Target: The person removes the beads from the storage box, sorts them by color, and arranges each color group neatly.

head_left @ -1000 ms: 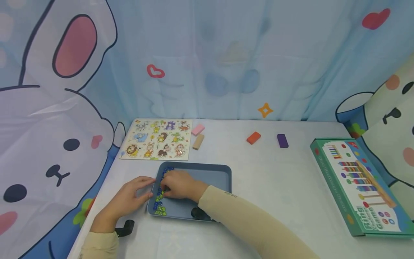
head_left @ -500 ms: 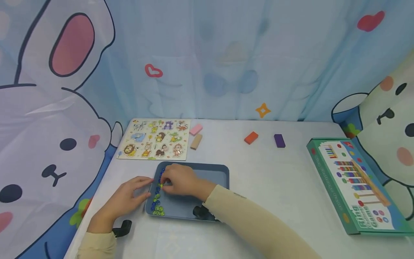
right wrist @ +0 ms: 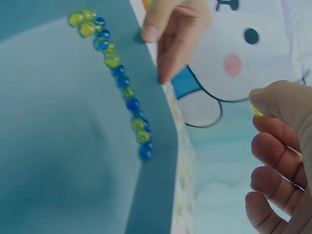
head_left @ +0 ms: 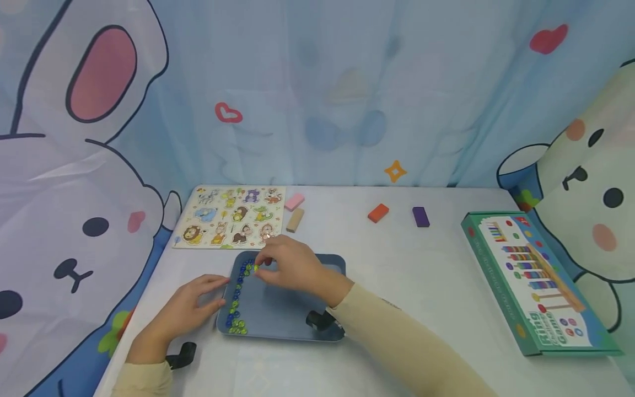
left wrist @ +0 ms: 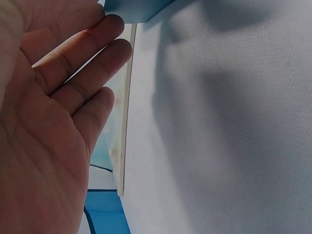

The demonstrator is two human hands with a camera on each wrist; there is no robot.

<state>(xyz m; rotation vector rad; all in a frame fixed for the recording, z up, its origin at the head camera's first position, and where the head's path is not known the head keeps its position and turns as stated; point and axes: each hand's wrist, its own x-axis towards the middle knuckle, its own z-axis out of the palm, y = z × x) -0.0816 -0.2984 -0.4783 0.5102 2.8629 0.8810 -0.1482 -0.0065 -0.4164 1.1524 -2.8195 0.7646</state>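
A yellow-green glass marble [right wrist: 257, 111] is pinched between the thumb and forefinger of my right hand [head_left: 295, 266], raised over the far left part of the blue-grey tray [head_left: 285, 309]. Along the tray's left wall runs a line of blue and yellow-green marbles [right wrist: 131, 104], with a small cluster at the near corner. My left hand [head_left: 186, 309] is beside that wall, fingers fairly straight and fingertips right at the rim. In the left wrist view its palm and fingers [left wrist: 92, 73] show holding nothing.
Behind the tray lies an animal puzzle board [head_left: 228, 218], with a pink block [head_left: 295, 202] and a tan block [head_left: 295, 220] beside it. Farther right are an orange block [head_left: 378, 213], a purple block [head_left: 420, 216] and a green toy box [head_left: 541, 286]. A printed curtain [head_left: 307, 82] hangs behind.
My right hand has come up off the marble row and shifted to the far side and right, the pinched marble now showing. My left hand stays at the rim. The head view has turned slightly.
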